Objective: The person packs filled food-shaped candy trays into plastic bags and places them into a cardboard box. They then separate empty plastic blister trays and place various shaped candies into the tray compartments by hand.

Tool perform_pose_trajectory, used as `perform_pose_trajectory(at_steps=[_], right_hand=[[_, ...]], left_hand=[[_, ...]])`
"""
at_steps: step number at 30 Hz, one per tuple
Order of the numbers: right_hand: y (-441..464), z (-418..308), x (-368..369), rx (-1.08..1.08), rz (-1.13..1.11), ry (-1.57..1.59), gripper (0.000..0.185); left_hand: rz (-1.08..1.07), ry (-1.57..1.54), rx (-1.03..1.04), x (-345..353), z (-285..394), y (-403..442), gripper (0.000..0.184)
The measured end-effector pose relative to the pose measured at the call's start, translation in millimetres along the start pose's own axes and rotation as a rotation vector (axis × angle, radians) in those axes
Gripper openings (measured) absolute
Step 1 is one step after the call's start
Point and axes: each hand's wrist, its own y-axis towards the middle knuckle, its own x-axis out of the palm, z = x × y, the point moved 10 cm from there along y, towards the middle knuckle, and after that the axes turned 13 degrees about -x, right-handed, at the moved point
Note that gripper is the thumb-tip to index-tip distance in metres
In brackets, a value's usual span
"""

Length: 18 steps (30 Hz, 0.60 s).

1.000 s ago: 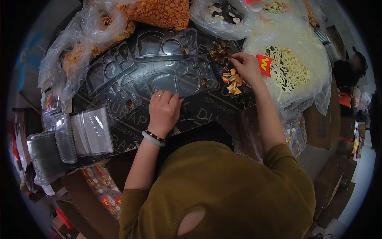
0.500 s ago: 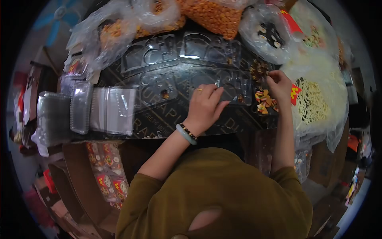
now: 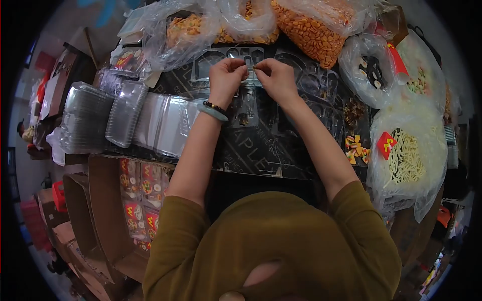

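My left hand (image 3: 225,82), with a beaded bracelet and a pale bangle at the wrist, is closed in a pinch over the far clear plastic tray (image 3: 202,59). What its fingertips hold, if anything, I cannot make out. Facing it, my right hand (image 3: 277,80) pinches a small brown piece (image 3: 254,67), mostly hidden by the fingers. Below the hands lies another clear molded tray (image 3: 246,108) with a small brown piece in it. More clear trays (image 3: 314,83) lie to the right, beside a pile of small brown pieces (image 3: 354,111) and yellow-red pieces (image 3: 357,149).
Stacked clear lids (image 3: 85,118) and flat clear packaging (image 3: 163,123) stand at the left. Bags of orange pieces (image 3: 316,32) line the back. At the right are a bag of black pieces (image 3: 370,72) and pale noodle-like strips (image 3: 405,158). An open carton (image 3: 108,210) stands below left.
My right hand has left the brown pile and moved left and away to the far tray. My left hand has reached farther forward and now pinches. The camera view has shifted.
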Motion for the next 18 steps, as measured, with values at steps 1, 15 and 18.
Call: perform_pose_trajectory(at_steps=[1,15,18], right_hand=[[3.4,-2.8,7.4,-0.084,-0.049,-0.157,0.013],[-22.7,-0.2,-3.8,-0.068,-0.228,-0.312,0.015],[-25.6,-5.1,-9.1,-0.149,-0.203,-0.410,0.017]], left_hand=[[0.057,0.163,0.028,-1.9,1.9,5.5,0.018],[0.071,0.884,0.146,21.8,5.1,27.8,0.017],[0.049,0.919,0.171,31.5,6.6,26.3,0.016]])
